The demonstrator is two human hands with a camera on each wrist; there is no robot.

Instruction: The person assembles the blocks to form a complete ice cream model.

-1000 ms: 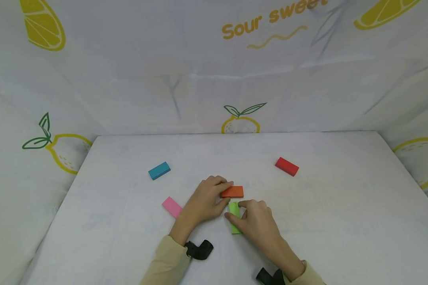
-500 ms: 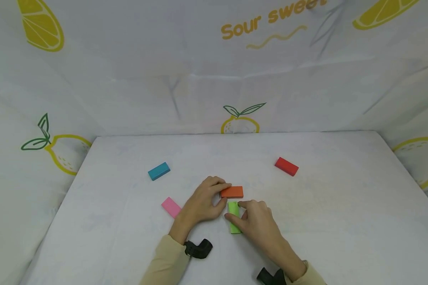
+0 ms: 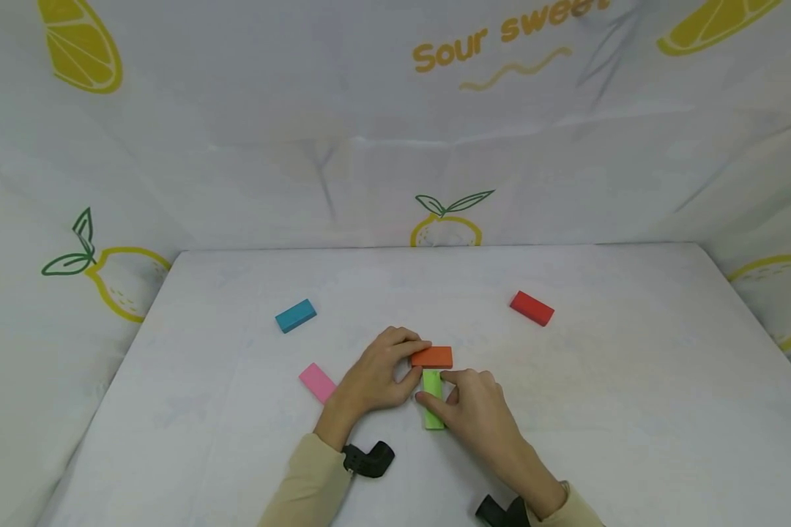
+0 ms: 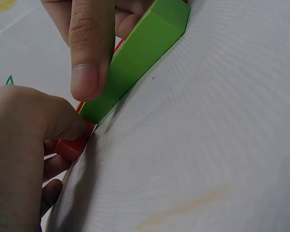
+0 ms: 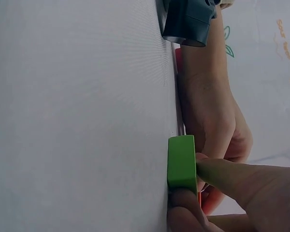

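Note:
Near the middle of the table in the head view, my left hand [image 3: 377,375] holds an orange block [image 3: 437,357] by its left end, between thumb and fingers. My right hand [image 3: 480,410] pinches a light green block [image 3: 433,383] across its long sides. This green block lies lengthwise toward me, its far end against or very close to the orange block's near side. In the left wrist view, the green block [image 4: 140,60] meets the orange block [image 4: 76,145], which looks redder there. The right wrist view shows the green block's end face [image 5: 181,162] on the table.
A pink block [image 3: 316,382] lies left of my left forearm, partly hidden by it. Farther back are a blue block [image 3: 296,316] on the left and a red block [image 3: 532,308] on the right. White lemon-printed cloth [image 3: 264,190] stands behind the table.
The gap between the green and orange blocks has narrowed over the last half second. Both hands keep their hold with only slight movement. The other blocks stay put.

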